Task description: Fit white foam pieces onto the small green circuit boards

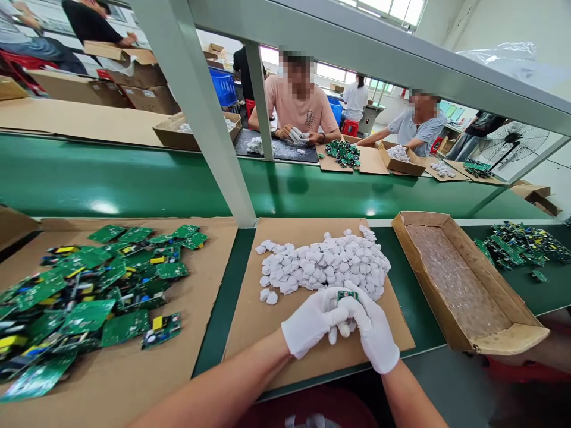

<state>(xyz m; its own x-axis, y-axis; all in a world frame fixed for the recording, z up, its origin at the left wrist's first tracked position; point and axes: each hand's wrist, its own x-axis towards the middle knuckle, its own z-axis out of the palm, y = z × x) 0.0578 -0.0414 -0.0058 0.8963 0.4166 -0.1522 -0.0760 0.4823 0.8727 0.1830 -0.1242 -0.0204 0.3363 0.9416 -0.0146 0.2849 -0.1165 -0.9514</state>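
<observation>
Both my hands wear white gloves and meet over the near part of a cardboard sheet (254,321). Between them is a small green circuit board (347,295), gripped by the fingers of my left hand (314,318) and my right hand (372,327). Only the board's upper face shows; its lower part is hidden by the gloves. Just beyond my fingertips spreads a heap of small white pieces (325,258) on the cardboard. A few of these pieces lie apart at the heap's left edge.
Left, many green circuit boards (89,315) cover another cardboard sheet (196,297). At right stands an open cardboard box (526,339) with clear plastic inside, and more boards (521,244) beyond. A grey metal post (209,119) rises ahead. Co-workers sit across the green bench (312,193).
</observation>
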